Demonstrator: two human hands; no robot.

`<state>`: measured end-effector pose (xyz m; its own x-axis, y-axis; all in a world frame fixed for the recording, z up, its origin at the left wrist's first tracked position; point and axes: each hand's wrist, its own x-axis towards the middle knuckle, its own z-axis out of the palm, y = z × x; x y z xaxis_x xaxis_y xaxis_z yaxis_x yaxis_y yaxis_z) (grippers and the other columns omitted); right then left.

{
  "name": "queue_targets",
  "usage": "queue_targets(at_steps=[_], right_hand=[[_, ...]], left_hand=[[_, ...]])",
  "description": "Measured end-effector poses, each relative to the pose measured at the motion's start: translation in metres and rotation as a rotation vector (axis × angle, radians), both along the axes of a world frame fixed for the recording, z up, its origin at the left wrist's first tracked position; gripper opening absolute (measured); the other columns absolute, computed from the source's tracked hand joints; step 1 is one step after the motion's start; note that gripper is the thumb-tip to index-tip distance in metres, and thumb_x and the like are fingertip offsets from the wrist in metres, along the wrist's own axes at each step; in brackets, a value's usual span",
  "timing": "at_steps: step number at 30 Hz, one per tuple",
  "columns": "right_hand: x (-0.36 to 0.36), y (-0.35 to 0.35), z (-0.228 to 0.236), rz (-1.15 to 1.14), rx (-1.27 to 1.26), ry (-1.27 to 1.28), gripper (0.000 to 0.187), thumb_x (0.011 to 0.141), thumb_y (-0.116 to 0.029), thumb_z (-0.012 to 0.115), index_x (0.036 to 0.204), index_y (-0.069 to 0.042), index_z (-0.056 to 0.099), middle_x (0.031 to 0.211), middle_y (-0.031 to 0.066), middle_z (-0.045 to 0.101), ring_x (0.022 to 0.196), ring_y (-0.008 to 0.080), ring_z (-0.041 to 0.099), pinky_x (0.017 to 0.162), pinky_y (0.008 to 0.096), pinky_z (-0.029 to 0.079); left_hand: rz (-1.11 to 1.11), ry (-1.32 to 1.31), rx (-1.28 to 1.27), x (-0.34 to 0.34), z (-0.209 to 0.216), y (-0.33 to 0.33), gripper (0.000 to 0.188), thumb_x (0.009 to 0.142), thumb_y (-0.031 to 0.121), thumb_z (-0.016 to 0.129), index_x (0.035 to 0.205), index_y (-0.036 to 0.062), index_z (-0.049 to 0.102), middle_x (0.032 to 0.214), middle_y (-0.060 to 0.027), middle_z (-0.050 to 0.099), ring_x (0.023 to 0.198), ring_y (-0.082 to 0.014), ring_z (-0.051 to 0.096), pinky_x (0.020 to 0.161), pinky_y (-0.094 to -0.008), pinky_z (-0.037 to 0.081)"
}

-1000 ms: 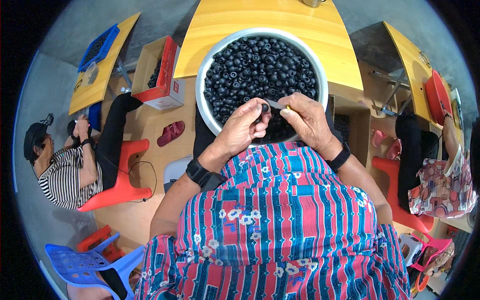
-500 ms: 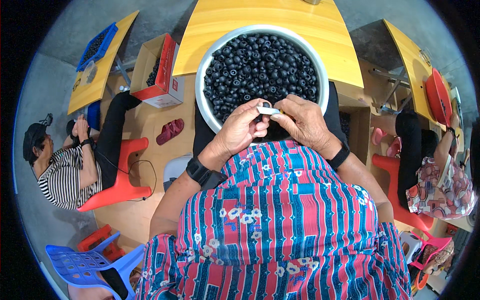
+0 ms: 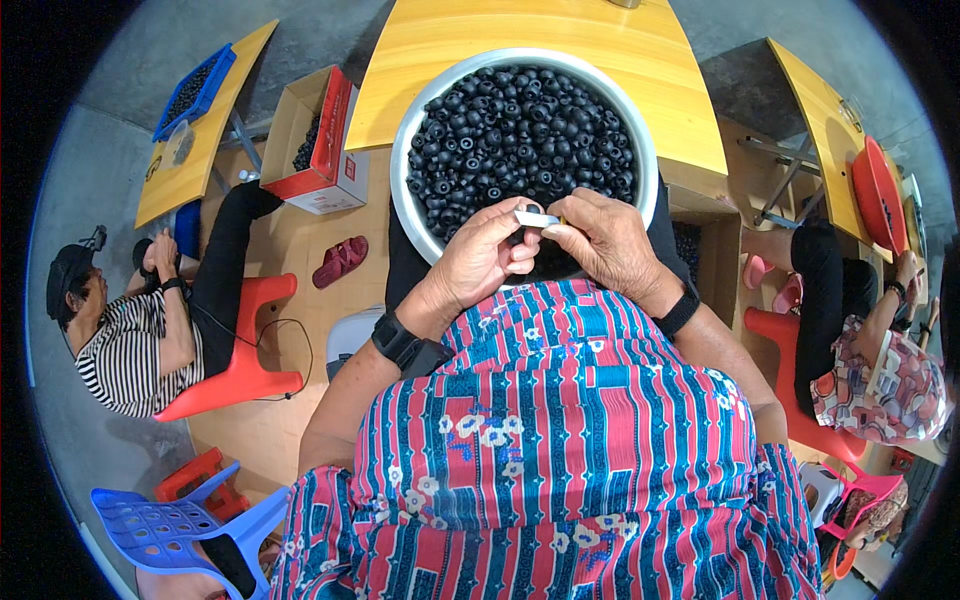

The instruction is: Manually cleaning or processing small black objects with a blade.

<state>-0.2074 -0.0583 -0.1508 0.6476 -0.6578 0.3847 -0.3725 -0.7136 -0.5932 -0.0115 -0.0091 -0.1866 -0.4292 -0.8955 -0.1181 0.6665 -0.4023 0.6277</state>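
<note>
In my left hand (image 3: 478, 247), thumb and fingers pinch a small round black piece (image 3: 532, 209), mostly covered by fingertips and blade. My right hand (image 3: 610, 240) is closed on a small knife (image 3: 536, 219); its short pale blade lies across the black piece, and its handle is hidden in my fingers. Both hands meet over the near rim of a wide metal basin (image 3: 402, 170). Heaped in the basin are many small rounded black pieces (image 3: 520, 125), several showing a hole in one end.
The basin's far side overlaps a yellow table (image 3: 510, 25). To the left stand a red-and-white carton (image 3: 325, 180) and a maroon slipper (image 3: 340, 261). Co-workers sit on red stools at both sides, by tables with a blue crate (image 3: 195, 92) and a red basin (image 3: 876, 195).
My hands stay almost in place, the blade still against the black piece. The co-worker at the right has shifted an arm and upper body slightly.
</note>
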Motion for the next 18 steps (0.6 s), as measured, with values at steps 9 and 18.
queue_targets(at_steps=[9, 18], right_hand=[[0.003, -0.004, -0.002, -0.142, 0.139, -0.130, 0.020, 0.089, -0.020, 0.062, 0.086, 0.000, 0.061, 0.078, 0.0175, 0.058, 0.075, 0.0376, 0.058, 0.066, 0.0418, 0.046], [0.005, 0.003, 0.008, -0.040, 0.154, -0.213, 0.031, 0.081, -0.014, 0.072, 0.110, -0.007, 0.067, 0.088, 0.0144, 0.065, 0.079, 0.0291, 0.064, 0.071, 0.0341, 0.050]], left_hand=[[-0.076, 0.059, 0.005, 0.000, -0.001, 0.002, 0.020, 0.101, 0.025, 0.047, 0.104, 0.0053, 0.052, 0.083, 0.0007, 0.047, 0.067, -0.0082, 0.040, 0.058, -0.0217, 0.035], [0.039, 0.040, 0.067, -0.002, 0.005, 0.005, 0.022, 0.102, 0.026, 0.045, 0.103, 0.0064, 0.054, 0.082, 0.0016, 0.048, 0.064, -0.0056, 0.040, 0.054, -0.0189, 0.035]])
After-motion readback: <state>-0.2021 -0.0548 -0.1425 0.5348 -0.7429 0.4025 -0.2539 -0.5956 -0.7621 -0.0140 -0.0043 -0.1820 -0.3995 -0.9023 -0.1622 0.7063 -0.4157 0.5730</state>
